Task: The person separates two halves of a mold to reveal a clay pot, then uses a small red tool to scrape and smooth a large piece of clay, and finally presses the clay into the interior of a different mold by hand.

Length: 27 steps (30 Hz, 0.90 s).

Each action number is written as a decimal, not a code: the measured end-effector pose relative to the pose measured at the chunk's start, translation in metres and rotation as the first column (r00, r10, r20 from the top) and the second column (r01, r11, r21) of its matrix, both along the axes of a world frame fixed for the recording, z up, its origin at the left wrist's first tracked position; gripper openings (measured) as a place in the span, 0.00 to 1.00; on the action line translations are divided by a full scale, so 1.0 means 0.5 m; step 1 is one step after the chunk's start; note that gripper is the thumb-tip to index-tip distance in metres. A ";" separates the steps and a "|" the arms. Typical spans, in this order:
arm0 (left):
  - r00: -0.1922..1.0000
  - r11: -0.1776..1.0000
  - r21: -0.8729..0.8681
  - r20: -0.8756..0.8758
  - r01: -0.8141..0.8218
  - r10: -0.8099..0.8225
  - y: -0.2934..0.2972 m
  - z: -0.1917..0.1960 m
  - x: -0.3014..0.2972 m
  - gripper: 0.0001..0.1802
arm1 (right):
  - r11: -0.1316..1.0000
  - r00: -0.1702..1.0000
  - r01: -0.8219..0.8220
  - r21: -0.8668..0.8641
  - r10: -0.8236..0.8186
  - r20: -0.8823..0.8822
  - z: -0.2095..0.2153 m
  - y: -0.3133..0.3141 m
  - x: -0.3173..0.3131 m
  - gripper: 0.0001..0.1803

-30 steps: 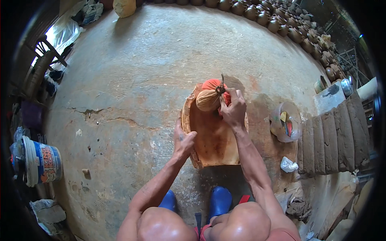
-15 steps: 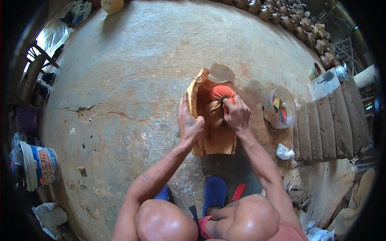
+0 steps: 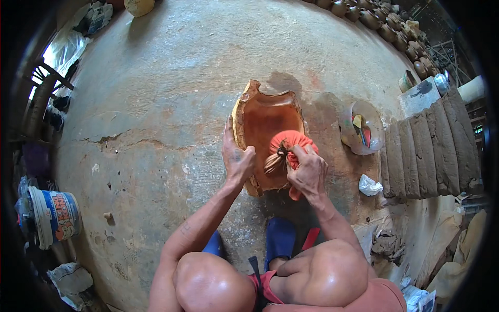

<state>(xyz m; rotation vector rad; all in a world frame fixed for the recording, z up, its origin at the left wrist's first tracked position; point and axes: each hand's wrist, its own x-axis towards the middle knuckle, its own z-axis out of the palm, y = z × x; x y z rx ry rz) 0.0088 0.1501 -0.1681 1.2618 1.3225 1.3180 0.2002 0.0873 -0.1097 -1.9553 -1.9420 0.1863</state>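
Note:
An open, hollow mould (image 3: 267, 118) with a reddish-brown inside and a rough cream rim sits on the floor in front of me, its left wall raised. My left hand (image 3: 237, 160) grips that left wall, thumb over the rim and fingers along the outside. In my right hand (image 3: 310, 176) is an orange cloth pouch (image 3: 291, 138), gathered and tied with a dark cord, its loose tan end sticking out to the left. The pouch hovers over the near right part of the mould and hides that corner. Whether it touches the wall I cannot tell.
To the right stand a clear plastic tub (image 3: 358, 143) with small tools, a crumpled white bag (image 3: 370, 185) and a row of grey clay slabs (image 3: 429, 151). A labelled bucket (image 3: 56, 216) is at left. Many brown pots (image 3: 370, 20) line the far right; cracks (image 3: 109, 139) run through the floor.
My right hand has brought the orange pouch from deep in the mould toward me and slightly right. More of the mould's inside shows now, and the mould has tilted slightly. My left hand keeps its hold.

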 end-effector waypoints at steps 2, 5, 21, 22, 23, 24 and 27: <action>0.999 0.999 0.037 0.030 0.010 -0.011 -0.008 -0.004 0.004 0.50 | 0.991 1.000 -0.019 -0.133 0.020 0.004 -0.011 0.002 0.012 0.11; 0.979 0.998 0.058 -0.203 -0.019 0.030 -0.032 0.006 0.014 0.50 | 0.988 0.994 -0.104 -0.110 0.105 0.008 0.009 -0.040 0.019 0.11; 0.975 0.986 -0.115 0.200 0.124 -0.100 0.026 -0.015 -0.040 0.27 | 0.937 0.757 -0.315 0.151 0.344 -0.556 -0.135 0.144 -0.020 0.15; 0.951 0.985 -0.115 0.294 0.131 -0.092 0.024 -0.008 -0.040 0.26 | 0.938 0.754 -0.308 0.159 0.342 -0.560 -0.132 0.148 -0.023 0.15; 0.955 0.984 -0.123 0.283 0.131 -0.091 0.024 -0.010 -0.045 0.26 | 0.922 0.733 -0.238 0.304 0.376 -0.567 -0.114 0.142 -0.038 0.15; 0.956 0.986 -0.118 0.280 0.122 -0.085 0.024 -0.012 -0.050 0.26 | 0.884 0.715 -0.159 0.439 0.410 -0.566 -0.107 0.140 -0.051 0.14; 0.961 0.986 -0.111 0.262 0.127 -0.095 0.022 -0.012 -0.036 0.26 | 0.959 0.793 -0.045 0.281 0.205 -0.574 -0.155 0.183 -0.049 0.13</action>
